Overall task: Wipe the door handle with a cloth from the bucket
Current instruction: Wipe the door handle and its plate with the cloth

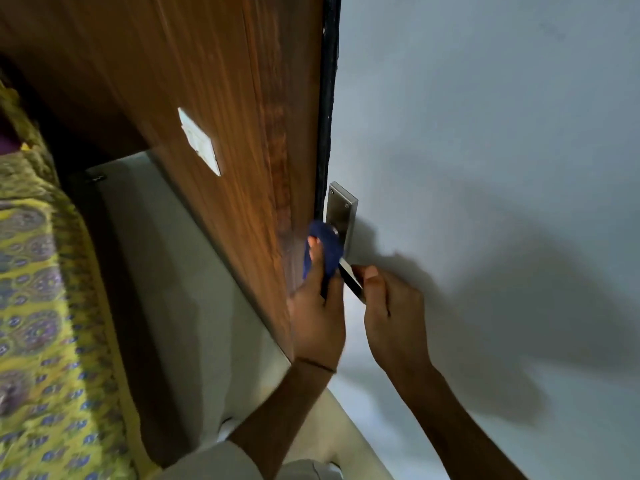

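A metal door handle (350,283) with a long steel backplate (341,209) sits on the grey-white door (485,168). My left hand (317,320) presses a dark blue cloth (327,249) against the handle's base, where the lever meets the plate. My right hand (391,313) grips the free end of the lever from the right. The cloth hides the lever's pivot. No bucket is in view.
A brown wooden panel (207,116) with a white switch plate (199,140) stands left of the door, with a black door edge (327,98) between them. A bed with a yellow patterned cover (38,306) lies at the far left. Pale floor (180,271) runs between.
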